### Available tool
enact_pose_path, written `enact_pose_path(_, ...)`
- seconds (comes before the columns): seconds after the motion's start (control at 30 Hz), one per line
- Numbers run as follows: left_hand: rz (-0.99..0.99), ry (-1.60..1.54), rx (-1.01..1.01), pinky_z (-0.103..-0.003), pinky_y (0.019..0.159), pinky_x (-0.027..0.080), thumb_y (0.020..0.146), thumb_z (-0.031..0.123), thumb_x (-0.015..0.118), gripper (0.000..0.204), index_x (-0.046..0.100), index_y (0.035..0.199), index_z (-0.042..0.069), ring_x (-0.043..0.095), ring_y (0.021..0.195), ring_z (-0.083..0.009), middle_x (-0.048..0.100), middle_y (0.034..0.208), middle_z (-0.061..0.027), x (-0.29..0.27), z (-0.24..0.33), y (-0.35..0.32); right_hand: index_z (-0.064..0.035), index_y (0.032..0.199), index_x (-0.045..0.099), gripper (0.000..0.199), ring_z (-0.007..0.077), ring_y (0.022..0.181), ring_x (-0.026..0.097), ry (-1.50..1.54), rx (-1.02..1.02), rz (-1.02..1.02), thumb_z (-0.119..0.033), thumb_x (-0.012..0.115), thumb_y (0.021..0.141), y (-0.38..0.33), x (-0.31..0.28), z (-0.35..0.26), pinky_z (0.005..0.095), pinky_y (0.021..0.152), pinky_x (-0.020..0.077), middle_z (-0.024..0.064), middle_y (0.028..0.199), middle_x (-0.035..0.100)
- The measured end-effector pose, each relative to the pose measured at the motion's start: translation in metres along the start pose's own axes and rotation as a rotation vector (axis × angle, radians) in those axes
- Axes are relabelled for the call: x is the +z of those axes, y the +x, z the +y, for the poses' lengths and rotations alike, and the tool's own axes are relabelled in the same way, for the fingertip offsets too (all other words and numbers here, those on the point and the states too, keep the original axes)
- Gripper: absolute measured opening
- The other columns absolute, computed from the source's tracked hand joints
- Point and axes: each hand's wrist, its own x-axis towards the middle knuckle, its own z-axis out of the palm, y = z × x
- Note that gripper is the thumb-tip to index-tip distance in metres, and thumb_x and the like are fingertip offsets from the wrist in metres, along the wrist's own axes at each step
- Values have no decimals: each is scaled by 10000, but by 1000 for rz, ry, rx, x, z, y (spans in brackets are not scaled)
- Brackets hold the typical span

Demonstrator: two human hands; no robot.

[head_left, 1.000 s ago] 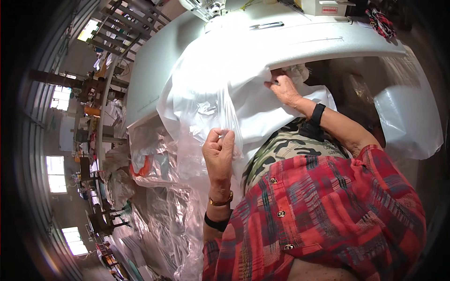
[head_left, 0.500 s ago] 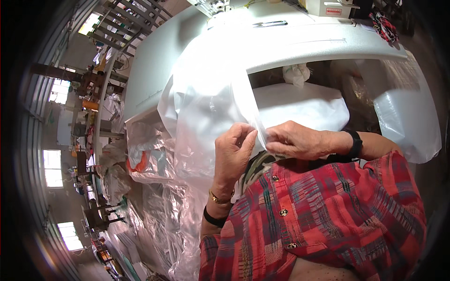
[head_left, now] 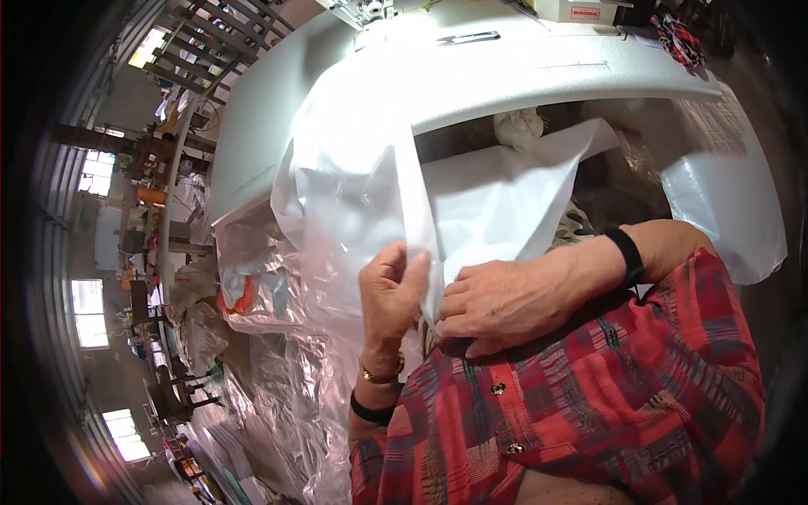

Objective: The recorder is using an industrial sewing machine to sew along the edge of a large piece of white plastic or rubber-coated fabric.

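Observation:
A large white translucent plastic sheet hangs from the edge of a white worktable down onto my lap. My left hand pinches a fold of that sheet close to my chest. My right hand lies next to it, fingers bent over the same folded edge, a black band on its wrist. A flat white fabric piece stretches from under the table toward my hands. My red plaid shirt fills the lower right.
A metal clip or scissors lies on the tabletop near a sewing machine base. Crumpled clear plastic bags pile up on the left. A white plastic bag hangs at the right. Workshop racks and windows line the far left.
My right hand came down from the table's edge to my chest, drawing the sheet's edge with it. My left hand opened from a fist and now pinches the fold beside it.

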Motion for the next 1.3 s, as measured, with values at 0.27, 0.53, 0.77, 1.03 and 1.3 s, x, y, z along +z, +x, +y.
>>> enact_pose_path(0.27, 142, 364, 196, -197, 555, 415, 916, 42, 617, 92, 658, 935, -38, 516, 652, -23, 623, 743, 20, -58, 53, 4, -2, 1175, 617, 363, 257, 1080, 591, 133, 364, 847, -259, 605, 919, 25, 6, 96, 361, 945, 451, 172, 1132, 639)
enact_pose_path(0.53, -82, 1101, 525, -386, 536, 457, 813, 24, 616, 31, 605, 810, -5, 611, 617, -338, 590, 714, -196, -45, 143, 16, 18, 1147, 612, 347, 289, 1165, 540, 352, 181, 147, -142, 623, 839, 149, 12, 78, 416, 966, 428, 173, 1176, 618)
enact_pose_path(0.77, -339, 1212, 502, -390, 522, 462, 826, 48, 550, 44, 510, 809, 53, 619, 600, -281, 559, 650, -110, -21, 73, 3, -4, 1098, 633, 317, 309, 1081, 579, 380, -27, 133, -181, 630, 835, 155, 52, 115, 426, 890, 463, 188, 1092, 640)
enact_pose_path(1.03, -93, 1025, 531, -391, 499, 436, 809, 38, 578, 50, 535, 803, 62, 578, 555, -300, 537, 625, -110, 6, 1, -6, -30, 1075, 642, 353, 351, 978, 643, 46, 198, 94, -285, 644, 832, 65, 28, 146, 413, 814, 504, 225, 1070, 658)
enact_pose_path(1.3, -35, 899, 395, -388, 592, 456, 790, 17, 616, 116, 587, 903, 20, 590, 688, -316, 545, 820, -140, 13, 0, -17, -49, 924, 625, 143, 306, 837, 625, -603, 311, 504, -172, 584, 864, 14, -103, 154, 403, 738, 513, 134, 855, 624)
